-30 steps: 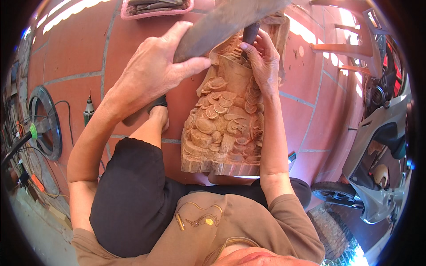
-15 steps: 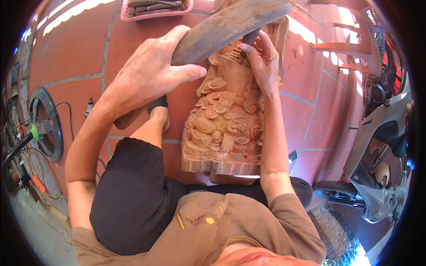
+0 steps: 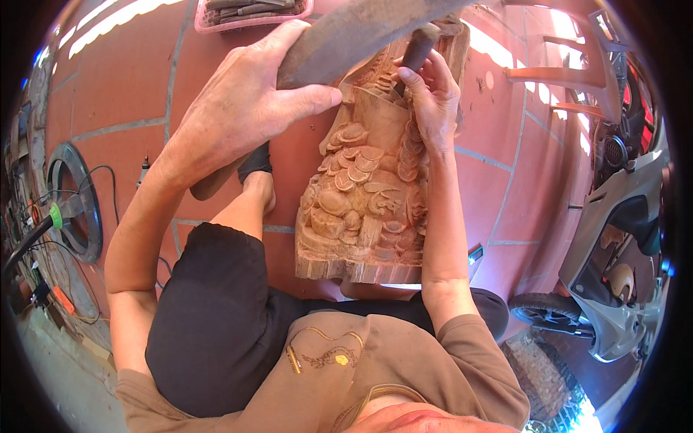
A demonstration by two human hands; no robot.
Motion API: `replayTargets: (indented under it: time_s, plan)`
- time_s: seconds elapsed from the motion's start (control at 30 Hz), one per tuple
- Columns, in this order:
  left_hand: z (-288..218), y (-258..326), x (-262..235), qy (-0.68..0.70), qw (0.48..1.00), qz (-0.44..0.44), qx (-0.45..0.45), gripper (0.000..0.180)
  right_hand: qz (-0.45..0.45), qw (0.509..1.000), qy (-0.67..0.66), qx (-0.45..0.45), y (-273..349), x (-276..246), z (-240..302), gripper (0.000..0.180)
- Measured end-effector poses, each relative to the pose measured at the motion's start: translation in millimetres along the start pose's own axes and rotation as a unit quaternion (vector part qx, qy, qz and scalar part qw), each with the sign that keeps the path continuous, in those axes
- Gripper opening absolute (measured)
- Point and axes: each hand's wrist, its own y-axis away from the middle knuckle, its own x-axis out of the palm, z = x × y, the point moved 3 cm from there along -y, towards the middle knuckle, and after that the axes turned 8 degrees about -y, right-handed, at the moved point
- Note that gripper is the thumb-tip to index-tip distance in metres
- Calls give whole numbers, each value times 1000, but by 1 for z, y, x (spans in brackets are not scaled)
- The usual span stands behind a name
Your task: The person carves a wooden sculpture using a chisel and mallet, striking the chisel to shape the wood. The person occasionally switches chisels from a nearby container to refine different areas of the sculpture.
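My left hand is wrapped round a long, worn wooden mallet, whose thick end reaches up over the top of the carving while its narrow end sticks out below my wrist. My right hand grips a chisel by its dark handle, fingers and thumb pinching it low down. The chisel stands tilted on the brown wood carving, and its tip is hidden near my thumb. Rounded, coin-like and scaly shapes cover the carving's near part. The mallet's thick end is apart from the top of the chisel handle.
A pink basket of tools stands on the red tiled floor at the far left. A wheel-shaped fan part with cables lies left. To the right are a wooden chair and a grey motorbike. My bent leg is near the carving.
The mallet has lifted off toward the top, so the chisel handle's end now shows where the mallet covered it. My right hand has shifted only slightly, with the chisel still in it.
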Motion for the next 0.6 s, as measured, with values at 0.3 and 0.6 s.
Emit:
replayTargets:
  time_s: [0.3, 0.6]
  plan:
    - [-6, 1, -1, 39, 999, -27, 3, 59, -23, 999, -43, 2, 2, -7, -2, 38]
    - [-20, 4, 5, 39, 999, -9, 6, 51, -6, 1000, 2, -8, 0, 0, -1, 40]
